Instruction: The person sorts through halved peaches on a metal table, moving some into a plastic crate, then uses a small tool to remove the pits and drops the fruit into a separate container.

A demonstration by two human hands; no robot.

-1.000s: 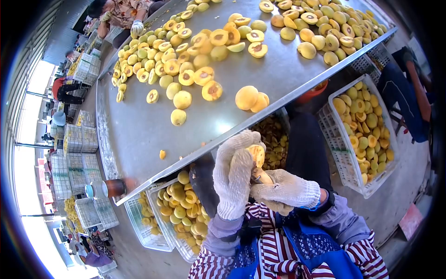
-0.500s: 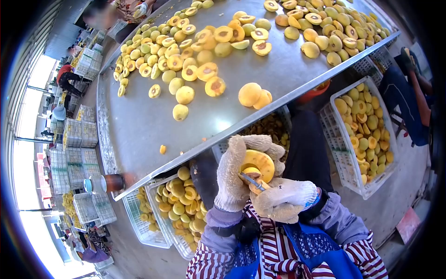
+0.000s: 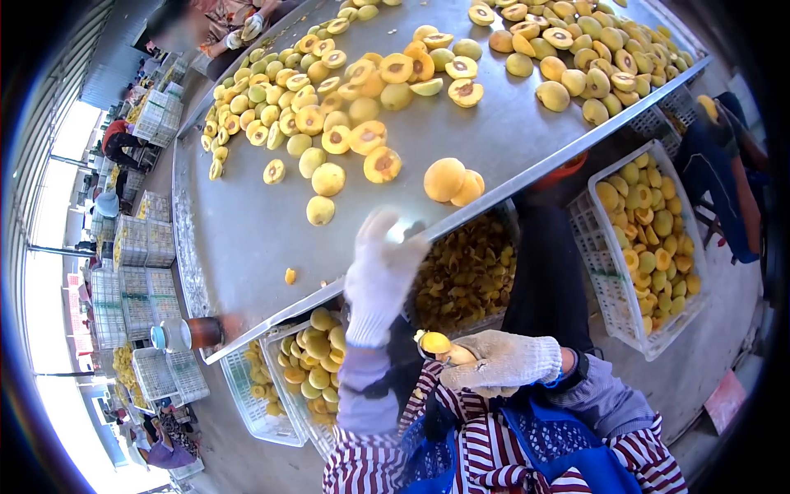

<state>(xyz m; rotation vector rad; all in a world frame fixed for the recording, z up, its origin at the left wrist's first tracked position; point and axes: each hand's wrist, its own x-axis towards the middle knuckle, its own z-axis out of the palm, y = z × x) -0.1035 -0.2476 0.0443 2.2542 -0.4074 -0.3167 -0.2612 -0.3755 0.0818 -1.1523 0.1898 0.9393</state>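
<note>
My left hand [image 3: 381, 276], in a pale knit glove blurred by motion, is over the near edge of the metal table [image 3: 247, 239]. Its thumb and fingers look apart, with no fruit seen between them. In front of my striped top, my gloved right hand [image 3: 508, 361] is closed on a small tool, mostly hidden by the fingers. A yellow fruit piece [image 3: 434, 342] is at the tool's end. On the table, two peach-like fruits [image 3: 444, 179] lie near the edge, and halved fruits [image 3: 382, 165] with brown centres lie farther back.
Below the table edge is a crate of fruit scraps [image 3: 469, 276]. Fruit-filled crates stand at right [image 3: 650, 333] and lower left [image 3: 284, 416]. A jar [image 3: 202, 333] stands at the table's left corner. Another person's gloved hands [image 3: 247, 31] are at the top left.
My left hand has left the cut fruit and moved up and left to the table edge. The large fruit half is gone from my hands; my right hand now has a smaller yellow piece at its tool.
</note>
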